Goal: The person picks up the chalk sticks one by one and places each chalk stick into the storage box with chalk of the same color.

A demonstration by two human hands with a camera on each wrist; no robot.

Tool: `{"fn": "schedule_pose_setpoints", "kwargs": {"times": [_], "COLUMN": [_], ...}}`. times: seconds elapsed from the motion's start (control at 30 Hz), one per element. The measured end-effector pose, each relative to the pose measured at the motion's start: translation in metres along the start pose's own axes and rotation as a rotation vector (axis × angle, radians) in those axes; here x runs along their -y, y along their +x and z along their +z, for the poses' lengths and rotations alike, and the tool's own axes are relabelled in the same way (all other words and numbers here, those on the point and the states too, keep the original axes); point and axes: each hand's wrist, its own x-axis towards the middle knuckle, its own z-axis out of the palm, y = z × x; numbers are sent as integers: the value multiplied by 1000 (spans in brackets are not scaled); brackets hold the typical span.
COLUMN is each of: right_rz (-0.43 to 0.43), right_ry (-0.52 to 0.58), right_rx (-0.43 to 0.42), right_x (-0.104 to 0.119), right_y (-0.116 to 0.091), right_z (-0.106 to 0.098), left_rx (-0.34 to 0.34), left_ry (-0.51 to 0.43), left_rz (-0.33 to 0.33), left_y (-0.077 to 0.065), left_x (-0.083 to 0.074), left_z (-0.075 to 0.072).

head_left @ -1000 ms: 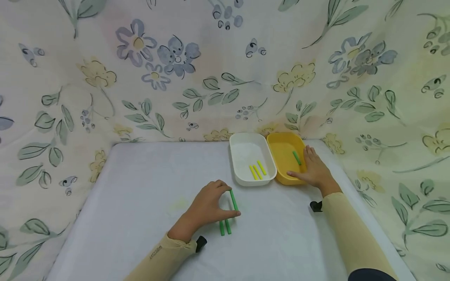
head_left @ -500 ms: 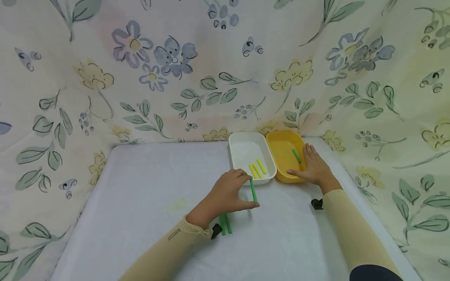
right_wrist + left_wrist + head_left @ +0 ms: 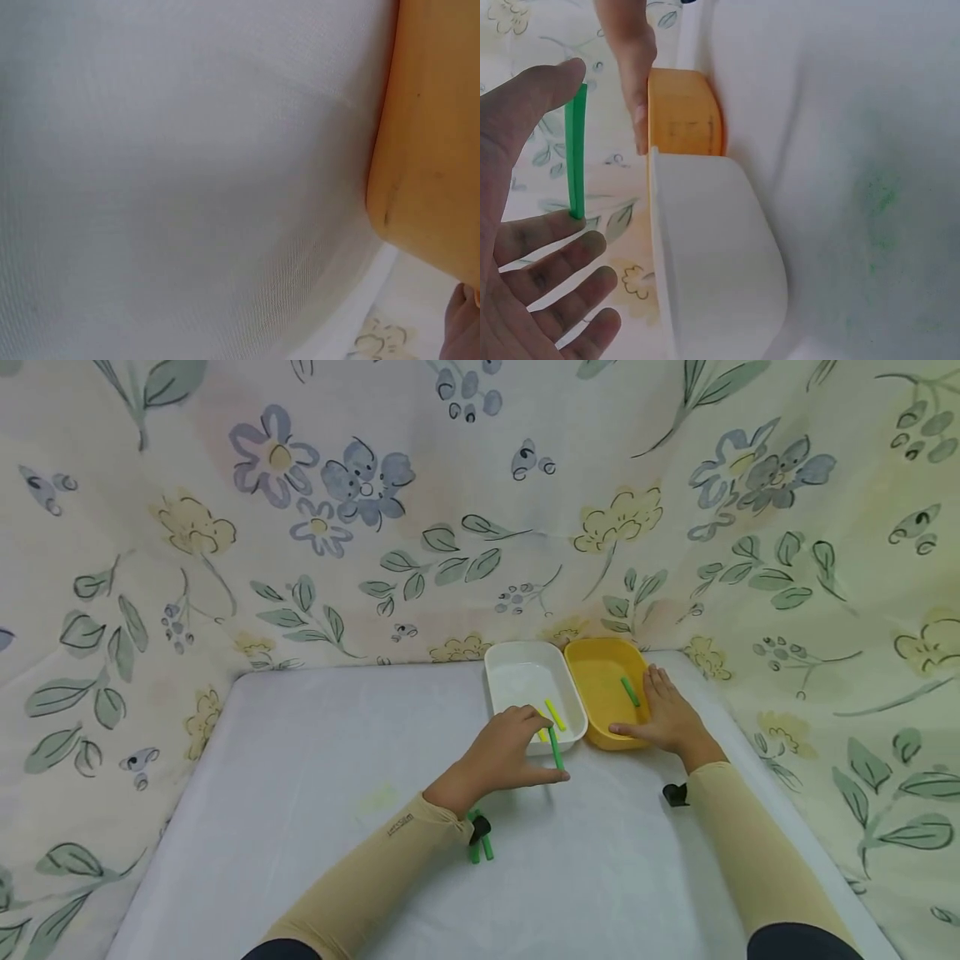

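My left hand [image 3: 504,752] pinches a green chalk stick [image 3: 556,748] lengthwise, one end at the thumb and the other at the index finger. It hovers over the near edge of a white tray [image 3: 517,670], partly hiding the yellow chalk sticks [image 3: 556,716] inside. In the left wrist view the held stick [image 3: 575,150] is apart from the trays, the other fingers loosely extended. My right hand [image 3: 675,720] rests at the near right corner of the orange-yellow tray [image 3: 600,672], its fingers straight along the side. One short green stick [image 3: 630,692] lies in that tray.
Green sticks [image 3: 488,847] lie on the white cloth under my left wrist, partly covered by a black wrist piece [image 3: 479,828]. Green smudges [image 3: 881,199] mark the cloth. The two trays stand side by side near the table's back edge, before a floral curtain [image 3: 420,468].
My left hand has carried the green chalk stick from near the other green sticks rightward and away from me, to the white tray's near edge. My right hand has stayed at the orange-yellow tray.
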Motion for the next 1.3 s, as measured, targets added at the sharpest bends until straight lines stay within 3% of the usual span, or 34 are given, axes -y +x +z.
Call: {"fn": "schedule_pose_setpoints", "kwargs": {"times": [0.33, 0.53, 0.93, 1.3], "right_rz": [-28, -14, -20, -13], "right_ry": [36, 36, 47, 51], "right_rx": [-18, -17, -37, -34], "right_x": [-7, -4, -3, -6], "right_y": [2, 4, 0, 2], "right_z": [3, 3, 0, 3], "left_rx": [15, 13, 7, 24], "left_ry": [12, 5, 46, 71], "left_rz": [-16, 11, -18, -22], "left_y": [15, 23, 57, 77], "left_x": [5, 6, 1, -5], "left_z": [8, 8, 11, 24]}}
